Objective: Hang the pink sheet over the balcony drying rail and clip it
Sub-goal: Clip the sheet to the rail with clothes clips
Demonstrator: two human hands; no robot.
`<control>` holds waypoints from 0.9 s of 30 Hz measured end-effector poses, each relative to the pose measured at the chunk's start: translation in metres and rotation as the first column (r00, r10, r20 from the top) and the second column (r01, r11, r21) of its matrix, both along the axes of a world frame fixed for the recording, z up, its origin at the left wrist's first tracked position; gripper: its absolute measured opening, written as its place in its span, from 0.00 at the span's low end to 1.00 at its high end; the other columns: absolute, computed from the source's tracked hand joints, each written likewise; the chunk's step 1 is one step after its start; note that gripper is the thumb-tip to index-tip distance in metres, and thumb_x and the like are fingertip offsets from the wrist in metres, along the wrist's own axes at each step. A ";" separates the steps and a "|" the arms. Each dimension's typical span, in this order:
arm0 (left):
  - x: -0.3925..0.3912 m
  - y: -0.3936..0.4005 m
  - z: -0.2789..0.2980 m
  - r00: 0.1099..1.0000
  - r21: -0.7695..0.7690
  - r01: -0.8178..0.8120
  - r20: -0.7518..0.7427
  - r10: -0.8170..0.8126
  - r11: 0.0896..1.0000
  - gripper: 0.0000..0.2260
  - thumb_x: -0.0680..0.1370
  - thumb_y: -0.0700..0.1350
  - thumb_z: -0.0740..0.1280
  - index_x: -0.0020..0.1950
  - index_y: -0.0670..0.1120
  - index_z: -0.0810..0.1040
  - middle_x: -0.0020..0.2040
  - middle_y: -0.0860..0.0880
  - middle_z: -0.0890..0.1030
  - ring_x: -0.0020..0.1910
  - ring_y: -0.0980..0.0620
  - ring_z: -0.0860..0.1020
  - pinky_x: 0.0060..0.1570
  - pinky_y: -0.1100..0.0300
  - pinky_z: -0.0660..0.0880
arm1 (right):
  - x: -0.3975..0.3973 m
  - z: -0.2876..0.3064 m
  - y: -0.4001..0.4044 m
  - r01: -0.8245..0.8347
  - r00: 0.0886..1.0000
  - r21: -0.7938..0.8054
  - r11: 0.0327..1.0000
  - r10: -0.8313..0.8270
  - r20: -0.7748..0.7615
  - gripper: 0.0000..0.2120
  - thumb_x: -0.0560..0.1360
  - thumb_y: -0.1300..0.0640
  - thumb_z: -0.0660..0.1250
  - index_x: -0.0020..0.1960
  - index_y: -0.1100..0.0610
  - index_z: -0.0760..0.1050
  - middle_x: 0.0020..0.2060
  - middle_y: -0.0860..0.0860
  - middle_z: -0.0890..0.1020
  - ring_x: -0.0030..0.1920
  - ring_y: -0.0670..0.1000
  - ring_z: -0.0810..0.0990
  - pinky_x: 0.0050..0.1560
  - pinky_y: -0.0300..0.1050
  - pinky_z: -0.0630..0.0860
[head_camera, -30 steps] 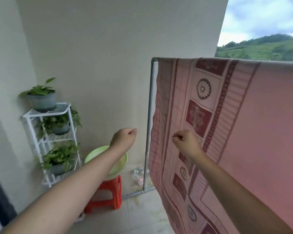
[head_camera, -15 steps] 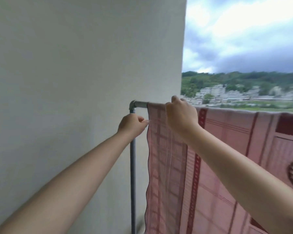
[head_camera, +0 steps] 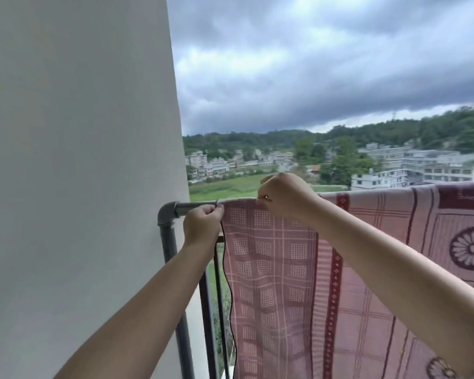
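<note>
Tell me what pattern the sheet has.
Pink sheet: white checks, maroon bands, flower medallions; head view.

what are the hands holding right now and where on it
Both grip the pink sheet along its top fold on the drying rail: left hand pinches the corner edge, right hand farther along.

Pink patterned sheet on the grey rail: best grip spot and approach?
Pinch the pink patterned sheet at its top left corner, where it folds over the grey metal rail, coming from the balcony side. The left hand already pinches there; below, the edge hangs loose and wavy.
</note>
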State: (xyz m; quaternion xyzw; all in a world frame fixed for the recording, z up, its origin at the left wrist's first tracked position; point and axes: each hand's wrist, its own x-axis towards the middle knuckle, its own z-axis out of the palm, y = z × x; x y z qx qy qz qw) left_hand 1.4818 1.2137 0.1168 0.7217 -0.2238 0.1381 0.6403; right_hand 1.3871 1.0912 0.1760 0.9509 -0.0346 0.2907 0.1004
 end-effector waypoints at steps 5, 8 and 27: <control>0.022 0.033 0.023 0.987 -0.007 -0.119 0.111 0.119 0.993 0.12 0.75 0.43 0.64 0.32 0.43 0.75 0.29 0.43 0.73 0.30 0.47 0.70 0.35 0.59 0.64 | 0.018 0.012 0.037 -0.009 0.997 -0.061 0.998 0.014 0.075 0.12 0.74 0.64 0.57 0.32 0.59 0.69 0.35 0.50 0.73 0.35 0.52 0.73 0.34 0.42 0.73; 0.045 0.064 0.047 0.965 -0.038 -0.223 0.132 0.226 0.974 0.16 0.75 0.43 0.64 0.26 0.42 0.71 0.26 0.43 0.71 0.30 0.45 0.69 0.34 0.59 0.64 | 0.052 0.030 0.069 -0.042 0.986 -0.032 0.999 0.047 0.160 0.17 0.72 0.66 0.57 0.26 0.56 0.60 0.34 0.50 0.72 0.35 0.52 0.71 0.28 0.39 0.65; 0.071 0.112 0.013 0.965 -0.194 0.093 -0.224 -0.136 0.977 0.14 0.76 0.45 0.64 0.31 0.44 0.70 0.28 0.49 0.70 0.28 0.53 0.67 0.29 0.62 0.63 | 0.066 -0.012 0.092 -0.100 0.993 -0.041 0.994 0.102 0.051 0.15 0.75 0.49 0.60 0.58 0.56 0.73 0.53 0.50 0.76 0.54 0.51 0.75 0.49 0.43 0.74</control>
